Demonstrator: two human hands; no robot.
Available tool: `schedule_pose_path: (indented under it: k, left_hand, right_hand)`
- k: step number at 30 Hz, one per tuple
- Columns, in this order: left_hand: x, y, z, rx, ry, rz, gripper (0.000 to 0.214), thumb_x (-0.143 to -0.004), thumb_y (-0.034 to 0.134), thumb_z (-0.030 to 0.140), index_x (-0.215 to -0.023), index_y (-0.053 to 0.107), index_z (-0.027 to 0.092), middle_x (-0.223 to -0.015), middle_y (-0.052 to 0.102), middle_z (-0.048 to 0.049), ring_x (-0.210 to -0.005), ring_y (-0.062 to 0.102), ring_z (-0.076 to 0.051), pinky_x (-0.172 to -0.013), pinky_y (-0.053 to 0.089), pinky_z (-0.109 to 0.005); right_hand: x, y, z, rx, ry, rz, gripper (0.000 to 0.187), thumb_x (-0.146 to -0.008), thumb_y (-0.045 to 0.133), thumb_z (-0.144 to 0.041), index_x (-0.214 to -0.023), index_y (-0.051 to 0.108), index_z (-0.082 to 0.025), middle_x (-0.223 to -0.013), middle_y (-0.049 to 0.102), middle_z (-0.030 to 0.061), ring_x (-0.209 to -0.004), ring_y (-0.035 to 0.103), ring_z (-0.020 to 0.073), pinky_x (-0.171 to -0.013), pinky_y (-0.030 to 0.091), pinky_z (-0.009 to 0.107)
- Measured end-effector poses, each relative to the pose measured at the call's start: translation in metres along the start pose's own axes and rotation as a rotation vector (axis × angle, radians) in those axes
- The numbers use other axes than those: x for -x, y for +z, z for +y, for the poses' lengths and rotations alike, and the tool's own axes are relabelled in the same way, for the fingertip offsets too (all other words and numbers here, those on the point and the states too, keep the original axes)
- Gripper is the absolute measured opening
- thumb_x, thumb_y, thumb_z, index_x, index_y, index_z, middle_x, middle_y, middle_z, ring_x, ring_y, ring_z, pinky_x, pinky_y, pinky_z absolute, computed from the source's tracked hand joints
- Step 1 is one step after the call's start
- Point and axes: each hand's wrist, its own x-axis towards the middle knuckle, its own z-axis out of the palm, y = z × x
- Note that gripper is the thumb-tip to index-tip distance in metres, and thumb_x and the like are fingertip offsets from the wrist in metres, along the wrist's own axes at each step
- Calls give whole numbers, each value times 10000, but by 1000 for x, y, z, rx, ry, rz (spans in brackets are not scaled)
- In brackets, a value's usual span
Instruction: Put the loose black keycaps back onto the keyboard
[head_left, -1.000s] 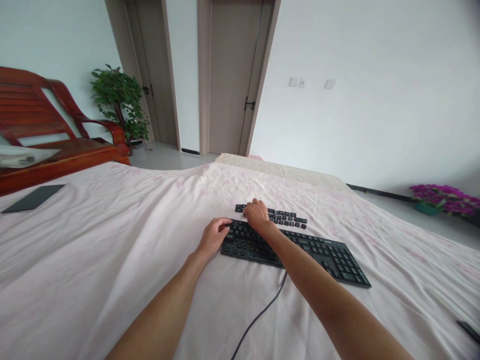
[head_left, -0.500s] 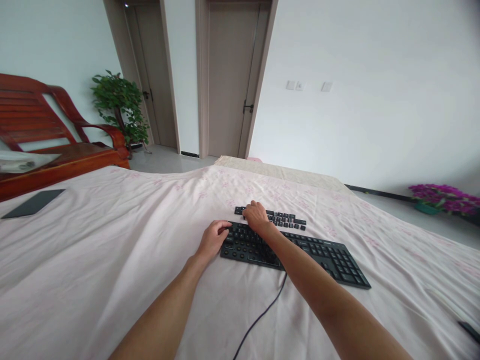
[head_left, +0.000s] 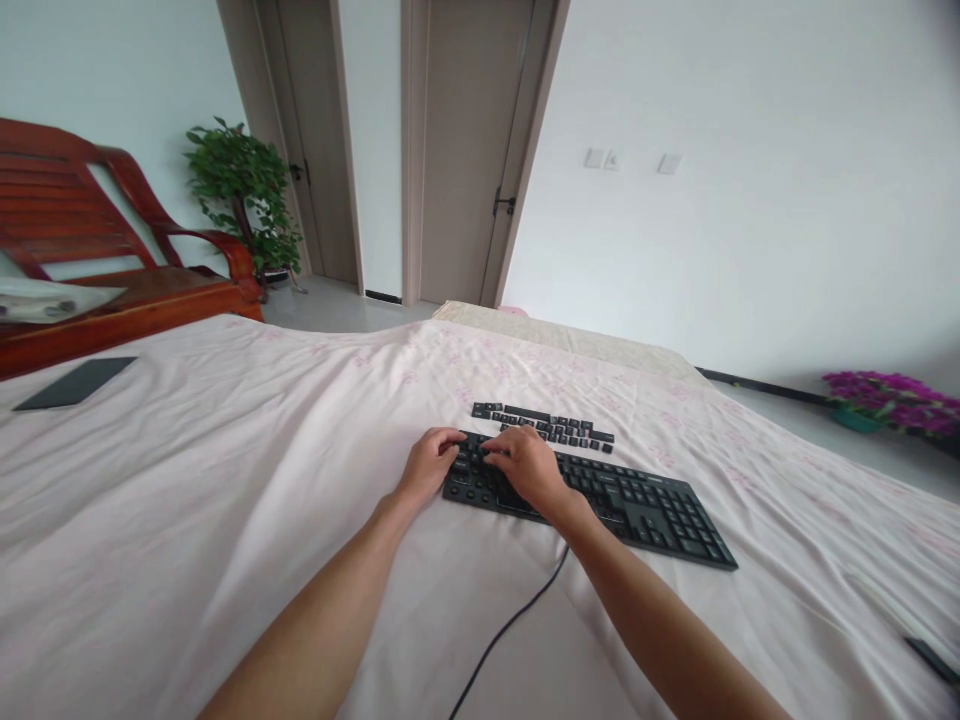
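A black keyboard lies on the cloth, its cable running toward me. Bare round key posts show at its near left part, where keycaps are off. Beyond its far edge, loose black keycaps lie in rows, a long space bar among them. My left hand grips the keyboard's left end, thumb and fingers around the edge. Over the left part of the keys is my right hand, its thumb and fingers drawn together at the keys; whatever is between the fingertips is too small to make out.
Pale pink flowered cloth covers the surface. A dark flat panel lies far left, and a slim tool with a black handle at the right edge. Beyond stand a wooden bench, a green plant and purple flowers.
My right hand has come back from the loose keycaps to the keyboard's left part, uncovering the rows. My left hand stays at the keyboard's left end. The view has shifted slightly.
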Motion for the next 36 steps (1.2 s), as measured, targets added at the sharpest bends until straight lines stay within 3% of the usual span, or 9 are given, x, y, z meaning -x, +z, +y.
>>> schedule_pose_path:
  k: [5,14,36]
  left_hand:
    - [1,0,1,7,6,13,257,-784,556,117,-972,712,196,-1081,671,-68,-1015,637,-183,-952,490,-337]
    - [1,1,2,17,10,11,253,-779,549,101,-956,708,187,-1070,669,-74,-1008,641,-183,-941,497,-338]
    - [1,1,-4,2,42,0,251,-789,553,121,-968,711,195,-1085,668,-72,-1024,631,-187,-947,486,-338]
  right_hand:
    - [13,7,-15,112,-104,-6,175,-863,635,-306,-993,751,-297,-950,671,31,-922,520,197,-834,402,302]
    - [13,14,-19,274,-152,-28,151,-868,625,-313,-947,751,-292,-959,655,53,-946,492,225,-770,378,337]
    - [15,20,-18,205,-153,-35,174,-896,584,-302,-883,750,-254,-894,650,47,-890,487,204,-771,349,305]
